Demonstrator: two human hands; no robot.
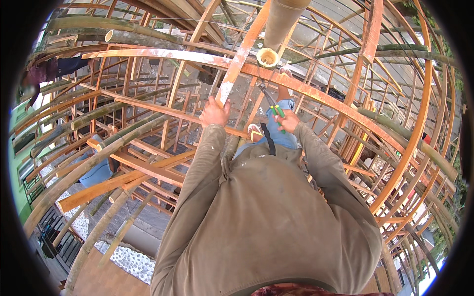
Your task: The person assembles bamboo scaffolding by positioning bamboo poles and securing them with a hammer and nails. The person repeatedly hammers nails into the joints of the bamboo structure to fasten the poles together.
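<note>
My left hand (216, 112) is wrapped round the lower end of a slanting wooden beam (236, 69) with white smears on it. In my right hand (288, 121) is a pair of pliers (269, 98) with green handles, its dark jaws pointing up and away. The jaw tips are close to a long reddish crossbeam (306, 85), whether touching it I cannot tell. Against that crossbeam is the cut end of a thick bamboo pole (268, 58). The slanting beam crosses the same crossbeam left of the bamboo.
A lattice of wooden beams and bamboo poles (133, 132) surrounds me, with ground far below. My sandalled foot (255, 132) stands among the beams. At the left are a person in dark clothes (54, 69) and a blue rounded object (96, 170).
</note>
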